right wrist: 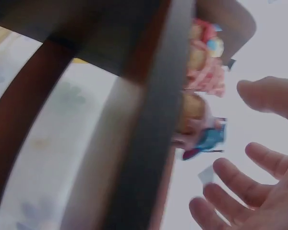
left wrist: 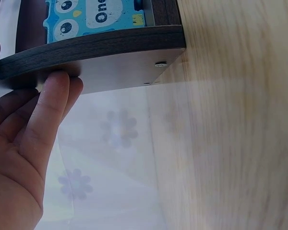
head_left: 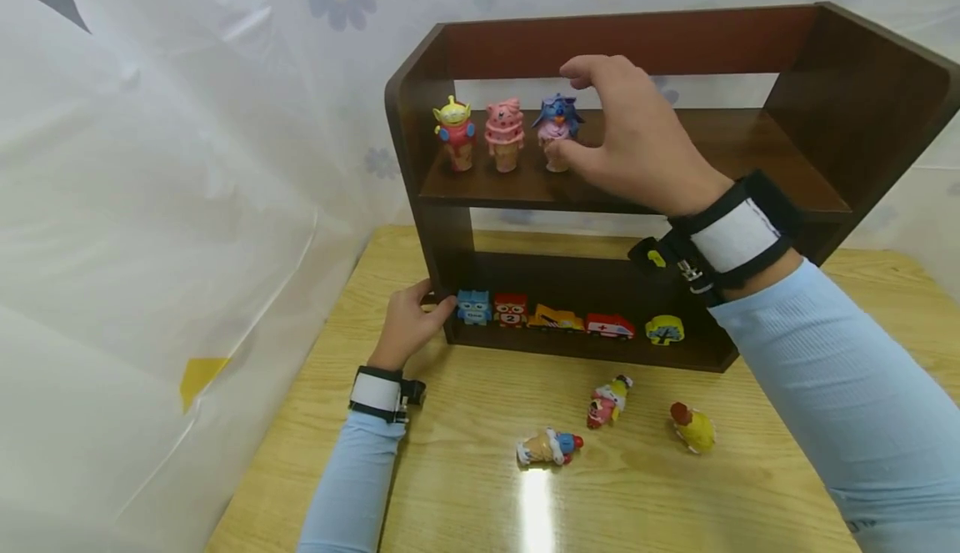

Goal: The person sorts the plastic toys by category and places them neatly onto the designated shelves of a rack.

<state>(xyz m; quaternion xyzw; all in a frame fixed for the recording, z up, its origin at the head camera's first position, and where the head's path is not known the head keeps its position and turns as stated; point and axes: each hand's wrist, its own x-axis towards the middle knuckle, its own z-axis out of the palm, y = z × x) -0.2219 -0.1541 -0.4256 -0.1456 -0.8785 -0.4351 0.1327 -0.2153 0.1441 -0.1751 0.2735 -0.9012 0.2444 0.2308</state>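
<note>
A dark brown two-tier shelf [head_left: 870,111] stands on the wooden table. My left hand [head_left: 408,324] grips the lower part of its left side panel [left wrist: 110,45], fingers on the outer face and thumb round the front edge. On the upper tier, three ice-cream-cone figurines stand in a row: a yellow-headed one [head_left: 455,132], a pink one [head_left: 505,134] and a blue-and-pink one [head_left: 557,123]. My right hand [head_left: 637,136] is beside the blue-and-pink figurine, fingers spread and thumb overlapping it in the head view. The right wrist view shows a gap between hand and figurine [right wrist: 209,140].
The lower tier holds a blue owl block [head_left: 474,308], a red owl block [head_left: 511,310], a yellow truck [head_left: 555,319], a red-and-white vehicle [head_left: 610,326] and a yellow tree block [head_left: 664,330]. Figurines lie on the table: cone-bodied [head_left: 547,447], pink-and-yellow [head_left: 609,401] and yellow [head_left: 694,428].
</note>
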